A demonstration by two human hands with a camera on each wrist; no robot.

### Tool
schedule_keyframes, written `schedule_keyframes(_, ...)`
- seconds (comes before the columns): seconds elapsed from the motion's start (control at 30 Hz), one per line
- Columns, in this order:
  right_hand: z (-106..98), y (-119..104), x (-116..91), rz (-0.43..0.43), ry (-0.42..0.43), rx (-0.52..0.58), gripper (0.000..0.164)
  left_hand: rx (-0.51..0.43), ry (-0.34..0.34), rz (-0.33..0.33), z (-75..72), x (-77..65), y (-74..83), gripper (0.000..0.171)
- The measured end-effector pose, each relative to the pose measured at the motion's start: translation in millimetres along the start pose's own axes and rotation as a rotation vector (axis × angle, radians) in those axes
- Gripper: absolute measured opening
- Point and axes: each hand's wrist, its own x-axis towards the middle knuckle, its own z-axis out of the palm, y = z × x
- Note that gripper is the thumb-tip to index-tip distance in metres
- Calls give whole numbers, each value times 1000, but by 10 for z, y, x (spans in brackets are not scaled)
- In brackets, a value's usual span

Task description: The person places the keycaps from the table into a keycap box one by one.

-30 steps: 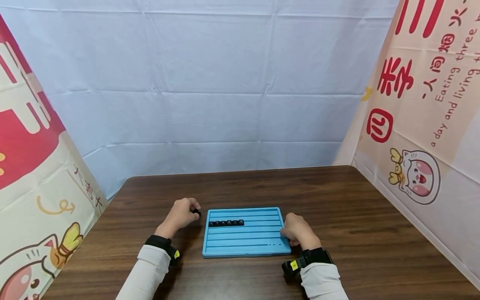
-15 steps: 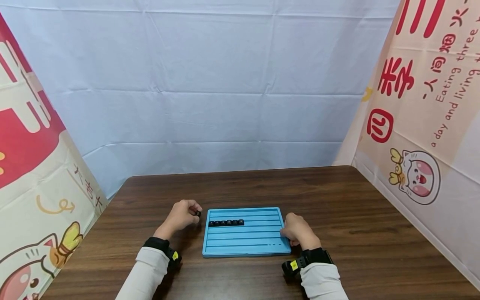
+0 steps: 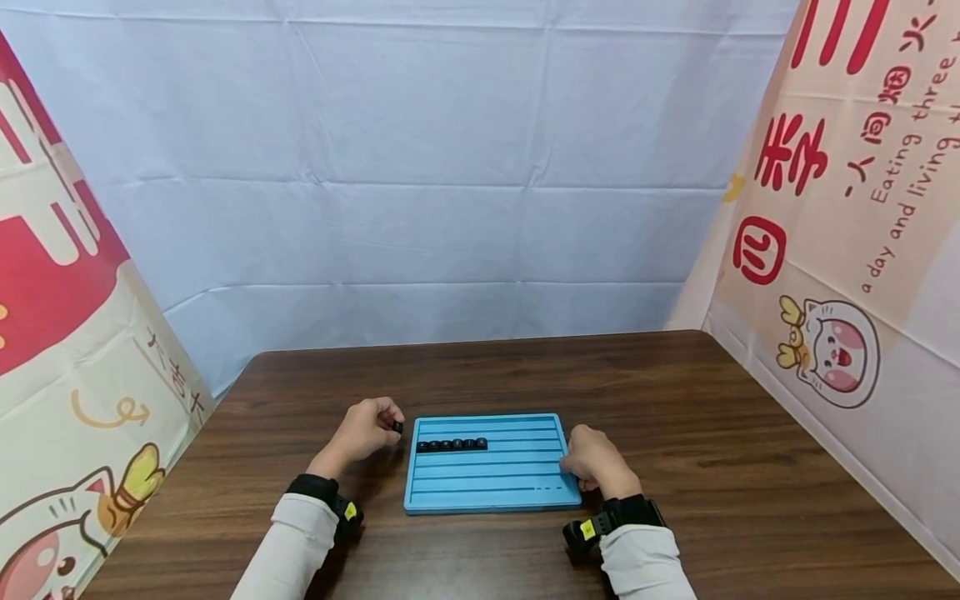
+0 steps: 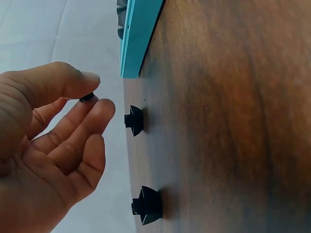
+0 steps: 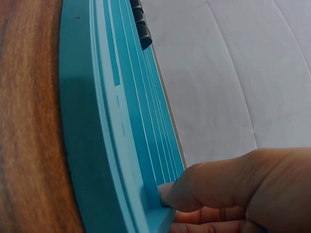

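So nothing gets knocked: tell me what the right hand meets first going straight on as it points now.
The right hand would likely meet the blue tray first, since it grips that tray's right rim; the line beyond is unclear.

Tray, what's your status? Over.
Left grip pinches one keycap, left of tray. Right grip holds tray. Six keycaps in row. Two loose keycaps near left grip.

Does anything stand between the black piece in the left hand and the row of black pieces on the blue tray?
Only the blue tray's left rim lies between the held piece and the row; nothing else visible does.
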Motion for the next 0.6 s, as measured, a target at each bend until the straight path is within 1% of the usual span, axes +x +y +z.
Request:
schedule_keyframes(0.23,6,6,9,-1,-2,-1,45,-8,-23,2,21,0,-15,23)
schedule_keyframes(0.47,8,8,8,5,-2,-1,45,30,-48,56,25,2,-13,24)
schedule_keyframes(0.6,8,2,8,9,-1,-2,45,47,-40,57,31,7,-14,22)
